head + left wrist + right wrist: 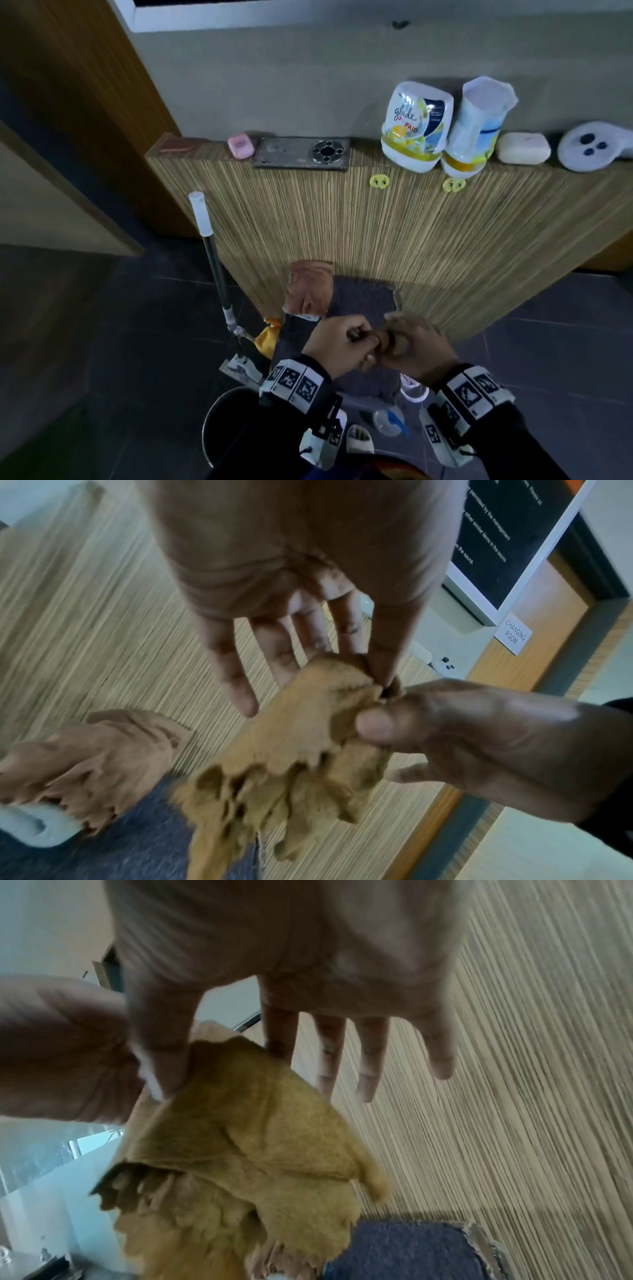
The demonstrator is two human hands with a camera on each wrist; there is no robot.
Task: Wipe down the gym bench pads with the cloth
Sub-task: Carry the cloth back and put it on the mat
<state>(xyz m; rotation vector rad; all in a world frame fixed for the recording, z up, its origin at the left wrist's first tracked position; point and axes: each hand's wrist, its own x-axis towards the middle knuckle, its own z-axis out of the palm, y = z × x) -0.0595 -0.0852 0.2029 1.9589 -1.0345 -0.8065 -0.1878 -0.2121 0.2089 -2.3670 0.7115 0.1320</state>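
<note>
A tan, ragged-edged cloth (385, 337) hangs bunched between both my hands, low in front of a wood-grain counter. My left hand (356, 337) pinches its top edge between thumb and index finger, and the other fingers (236, 685) stay straight. My right hand (394, 337) pinches the same edge from the other side with its thumb (161, 1058). In the left wrist view the cloth (291, 764) droops below the two pinches; in the right wrist view the cloth (240, 1137) hides the right index fingertip. No gym bench pad is in view.
A pinkish-brown rag (308, 291) lies on a dark blue-grey mat (363, 298) against the counter front (445, 233). The counter top holds a phone (301, 153), two air-freshener bottles (414, 126) and a white case (523, 148). A mop handle (212, 246) and a black bucket (222, 421) stand at the left.
</note>
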